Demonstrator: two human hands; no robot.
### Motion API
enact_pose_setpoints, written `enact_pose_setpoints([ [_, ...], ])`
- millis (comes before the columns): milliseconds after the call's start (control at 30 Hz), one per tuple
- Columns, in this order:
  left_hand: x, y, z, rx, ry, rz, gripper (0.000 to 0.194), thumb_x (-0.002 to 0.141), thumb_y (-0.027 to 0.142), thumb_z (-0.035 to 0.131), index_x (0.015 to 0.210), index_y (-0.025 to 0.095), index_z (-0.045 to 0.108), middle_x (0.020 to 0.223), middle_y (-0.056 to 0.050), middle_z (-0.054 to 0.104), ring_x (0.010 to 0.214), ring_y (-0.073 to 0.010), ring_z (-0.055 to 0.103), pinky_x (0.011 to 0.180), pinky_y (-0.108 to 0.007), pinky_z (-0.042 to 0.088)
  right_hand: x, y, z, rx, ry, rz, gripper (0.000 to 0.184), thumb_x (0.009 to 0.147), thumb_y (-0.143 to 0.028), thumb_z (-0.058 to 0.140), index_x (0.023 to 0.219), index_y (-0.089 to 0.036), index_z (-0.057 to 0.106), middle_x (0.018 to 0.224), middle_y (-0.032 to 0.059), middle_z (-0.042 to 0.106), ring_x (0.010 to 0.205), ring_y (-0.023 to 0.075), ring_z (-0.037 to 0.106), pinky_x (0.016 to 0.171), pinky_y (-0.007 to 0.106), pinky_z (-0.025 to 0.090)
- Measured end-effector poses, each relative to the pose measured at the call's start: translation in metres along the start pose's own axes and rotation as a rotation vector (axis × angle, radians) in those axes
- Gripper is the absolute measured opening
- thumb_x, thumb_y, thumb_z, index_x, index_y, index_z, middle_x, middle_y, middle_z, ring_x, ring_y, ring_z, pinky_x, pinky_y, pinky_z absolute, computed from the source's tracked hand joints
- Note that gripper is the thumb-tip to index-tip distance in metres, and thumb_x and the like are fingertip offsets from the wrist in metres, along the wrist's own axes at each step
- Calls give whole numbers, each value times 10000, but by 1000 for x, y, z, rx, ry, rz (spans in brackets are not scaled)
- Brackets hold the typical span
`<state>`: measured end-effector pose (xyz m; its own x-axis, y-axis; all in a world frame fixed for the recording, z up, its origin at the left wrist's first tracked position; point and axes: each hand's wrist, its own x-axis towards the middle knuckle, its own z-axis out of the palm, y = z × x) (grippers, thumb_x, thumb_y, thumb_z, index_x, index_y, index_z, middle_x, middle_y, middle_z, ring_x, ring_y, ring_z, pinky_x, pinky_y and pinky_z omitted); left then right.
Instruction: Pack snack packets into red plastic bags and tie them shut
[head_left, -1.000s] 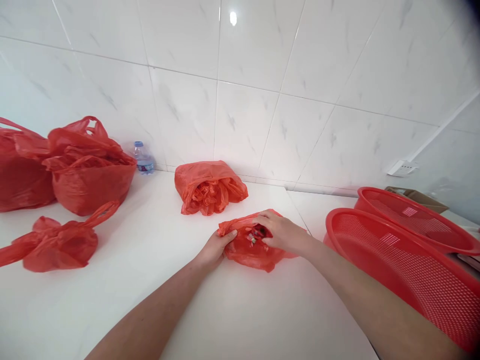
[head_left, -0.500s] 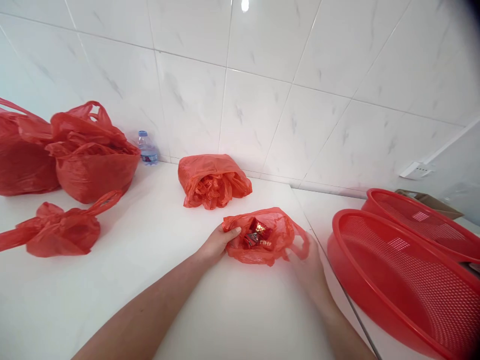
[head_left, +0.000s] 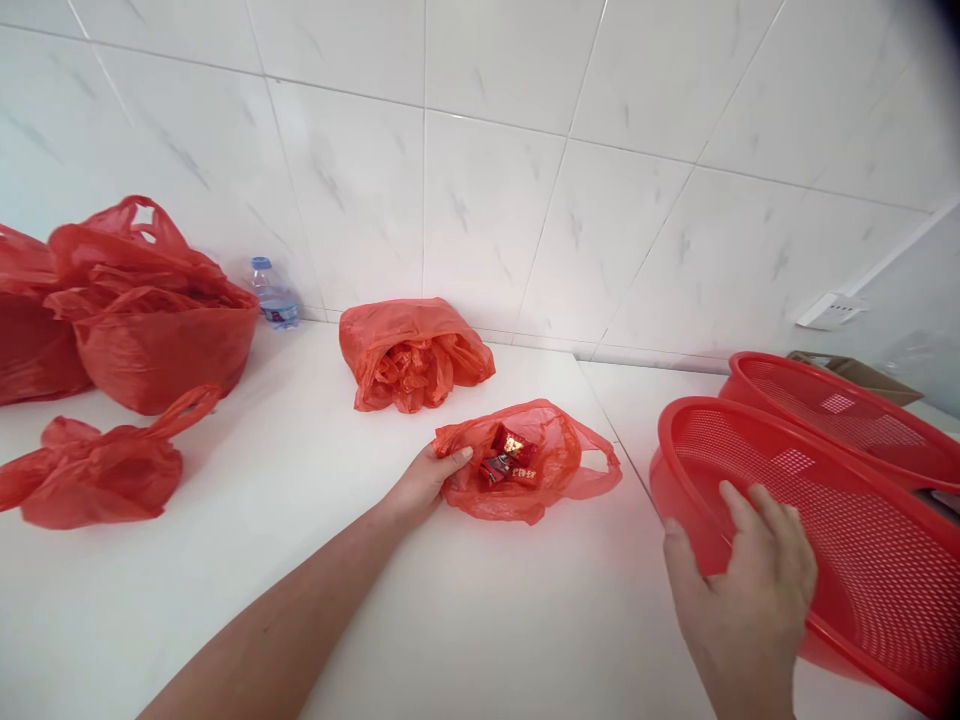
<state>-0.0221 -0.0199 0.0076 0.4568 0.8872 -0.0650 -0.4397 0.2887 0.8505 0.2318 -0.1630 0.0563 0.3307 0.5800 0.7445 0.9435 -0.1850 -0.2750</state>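
Observation:
An opened red plastic bag [head_left: 551, 480] lies on the white table in front of me. Inside it are a few small shiny red wrapped packets [head_left: 514, 445]. My left hand [head_left: 424, 485] grips the bag's left rim, thumb over the edge. The bag's right handle loop lies loose on the table. My right hand [head_left: 750, 570] is over the near rim of a large red mesh basket [head_left: 757, 420], fingers apart and holding nothing. Whether it touches the rim I cannot tell.
Behind the opened bag lies another red bag [head_left: 412, 320] stuffed with crumpled bags. Full red bags [head_left: 165, 350] and a small knotted red bag [head_left: 112, 475] stand at left. A water bottle [head_left: 276, 295] is by the wall. A second red basket [head_left: 862, 420] and a cardboard box [head_left: 859, 375] sit at right.
My right hand has let go of the bag's right side and moved right, over the basket's rim. My left hand keeps its hold. The view has shifted slightly right.

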Motion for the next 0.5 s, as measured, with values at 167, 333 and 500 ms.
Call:
enact_pose_setpoints([
  [167, -1, 3, 1, 14, -20, -4, 390, 787, 346, 667, 1128, 168, 604, 1187, -123, 636, 1082, -291, 602, 941, -424, 462, -26, 21, 3, -235, -217, -107, 398, 864, -428, 429, 1121, -187, 613, 1347, 143, 474, 1082, 370, 534, 880, 544, 399],
  [333, -2, 6, 4, 31, -30, -4, 421, 783, 366, 667, 1140, 160, 585, 1200, -132, 625, 1094, -293, 596, 924, -419, 475, -50, 21, 7, -260, -124, -184, 402, 877, -386, 459, 1155, -141, 613, 1361, 141, 472, 1061, 330, 541, 912, 479, 383],
  [500, -2, 7, 6, 31, -11, -4, 480, 728, 384, 715, 1134, 157, 594, 1162, -136, 645, 1054, -284, 618, 909, -409, 483, -49, 19, 5, -268, -127, -159, 400, 876, -390, 457, 1139, -145, 630, 1364, 135, 469, 1090, 341, 515, 959, 508, 344],
])
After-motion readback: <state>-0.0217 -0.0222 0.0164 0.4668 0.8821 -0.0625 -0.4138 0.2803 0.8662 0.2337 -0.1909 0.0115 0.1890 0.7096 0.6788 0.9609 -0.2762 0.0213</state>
